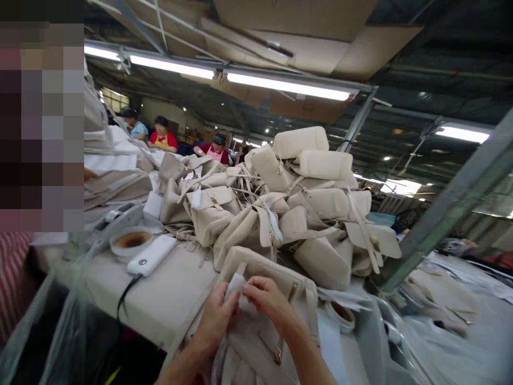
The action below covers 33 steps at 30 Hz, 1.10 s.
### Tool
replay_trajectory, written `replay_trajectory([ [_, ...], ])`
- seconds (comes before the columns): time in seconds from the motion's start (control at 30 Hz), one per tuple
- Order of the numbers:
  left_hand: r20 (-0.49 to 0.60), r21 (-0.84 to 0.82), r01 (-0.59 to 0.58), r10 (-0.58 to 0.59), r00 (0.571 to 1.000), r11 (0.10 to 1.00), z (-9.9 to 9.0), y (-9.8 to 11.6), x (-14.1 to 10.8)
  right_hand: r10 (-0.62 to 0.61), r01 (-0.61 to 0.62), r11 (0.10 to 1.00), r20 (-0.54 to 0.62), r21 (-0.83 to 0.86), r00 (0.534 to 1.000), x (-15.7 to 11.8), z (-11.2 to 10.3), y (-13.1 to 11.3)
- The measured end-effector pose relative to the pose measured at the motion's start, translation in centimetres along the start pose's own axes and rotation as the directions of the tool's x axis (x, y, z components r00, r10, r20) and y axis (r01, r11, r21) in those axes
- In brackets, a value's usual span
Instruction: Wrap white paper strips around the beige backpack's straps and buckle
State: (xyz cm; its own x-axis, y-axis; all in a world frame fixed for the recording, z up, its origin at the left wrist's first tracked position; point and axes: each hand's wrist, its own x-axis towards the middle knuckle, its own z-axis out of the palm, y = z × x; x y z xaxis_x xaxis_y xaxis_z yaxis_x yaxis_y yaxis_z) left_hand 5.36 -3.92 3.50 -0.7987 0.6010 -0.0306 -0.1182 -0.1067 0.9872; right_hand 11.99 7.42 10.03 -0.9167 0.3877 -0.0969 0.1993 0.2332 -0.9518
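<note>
My left hand [216, 315] is closed around a small white strip of thin wrapping [236, 282], which stands up between thumb and fingers. With thumb and fingertips pinched together, my right hand [267, 300] grips the strip's right edge. Both hands are over a beige handbag [276, 270] near the table's front edge. The bag has metal zips, one of them right of my right hand. What lies under my left palm is hidden.
A large heap of beige handbags [216, 214] rises behind. To the left are a white device [152, 255] with a black cable and a tape roll [130, 240]. Another roll [340, 315] and a slanting metal post [444, 208] stand right. Several people sit beyond; a striped sleeve is at left.
</note>
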Motion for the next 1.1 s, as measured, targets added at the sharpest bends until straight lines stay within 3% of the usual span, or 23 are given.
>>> replay_trajectory([
  [0.2, 0.032, -0.017, 0.024, -0.023, 0.999, 1.000, -0.3, -0.4, 0.4, 0.035, -0.036, 0.999, -0.006, -0.002, 0.999, 0.7, 0.0, 1.8],
  [0.57, 0.086, -0.070, 0.060, -0.054, 0.995, 0.996, -0.8, -0.3, 0.4, 0.085, -0.086, 0.995, 0.016, 0.058, 0.996, 0.8, 0.3, 2.1],
  [0.93, -0.052, -0.107, 0.075, -0.081, 0.995, 0.991, 0.0, 0.2, 0.5, 0.047, -0.050, 0.996, 0.032, 0.073, 0.998, 0.4, 0.1, 2.5],
  [1.1, -0.081, -0.118, 0.019, -0.028, 0.996, 0.993, 0.2, -0.2, 0.4, 0.054, -0.055, 0.994, 0.018, 0.089, 0.998, -0.1, 0.3, 1.8],
])
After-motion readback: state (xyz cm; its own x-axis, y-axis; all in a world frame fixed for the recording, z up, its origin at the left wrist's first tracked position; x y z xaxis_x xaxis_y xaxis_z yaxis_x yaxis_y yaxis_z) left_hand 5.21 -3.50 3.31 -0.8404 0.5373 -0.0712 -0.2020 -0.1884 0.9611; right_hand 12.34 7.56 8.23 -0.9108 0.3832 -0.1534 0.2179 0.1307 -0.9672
